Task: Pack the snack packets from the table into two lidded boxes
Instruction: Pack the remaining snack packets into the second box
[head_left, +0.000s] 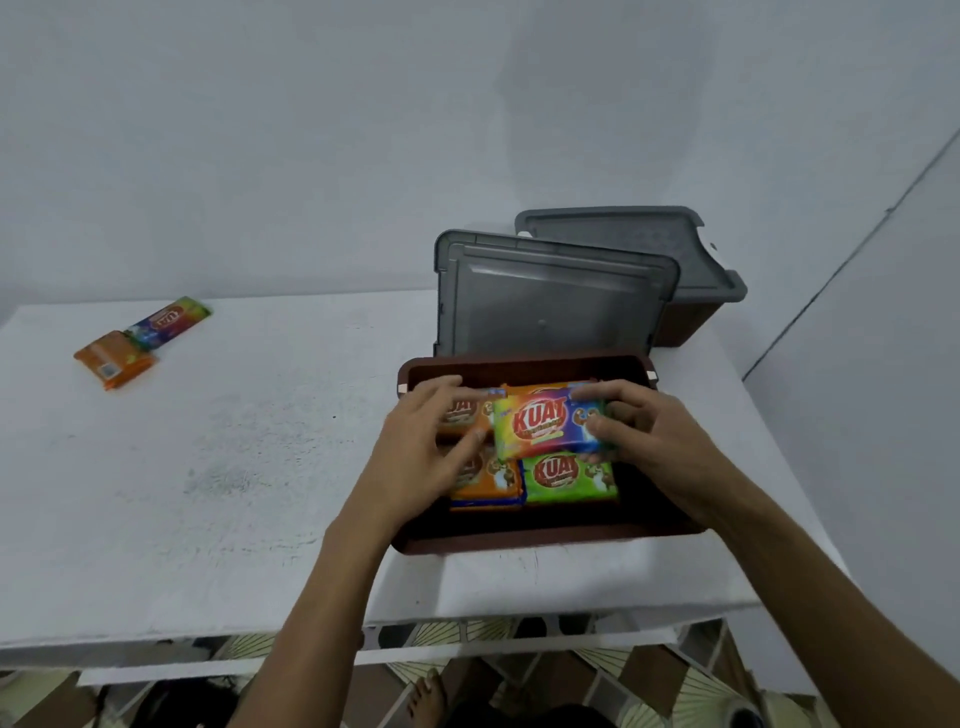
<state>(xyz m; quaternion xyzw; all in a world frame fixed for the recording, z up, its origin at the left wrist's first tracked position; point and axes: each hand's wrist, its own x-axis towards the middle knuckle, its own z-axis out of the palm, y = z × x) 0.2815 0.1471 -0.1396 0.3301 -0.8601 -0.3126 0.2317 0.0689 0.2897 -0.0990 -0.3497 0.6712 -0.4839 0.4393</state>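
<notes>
A shallow brown plastic box (545, 540) with rounded corners sat open on the white, faintly scuffed table (208, 493), its smoky grey translucent lid (550, 296) propped upright just behind it. Both hands were down inside. The right hand (649, 441) gripped a glossy rainbow-coloured packet (545, 423) by its end, thumb in front and fingers curled behind, holding it on top of the packets already laid flat. The left hand (431, 447) had its fingers spread loosely, fingertips touching the packet's other end and an orange packet (488, 478) below; whether it actually gripped anything was hard to make out through the blur. A green packet (569, 478) lay beside the orange one. Behind, a second brown box (685, 322) stood with its ridged grey lid (623, 244) on. Far off to the left, two more shiny wrappers, one orange (117, 361) and one rainbow (169, 319), lay overlapping on the bare tabletop.
</notes>
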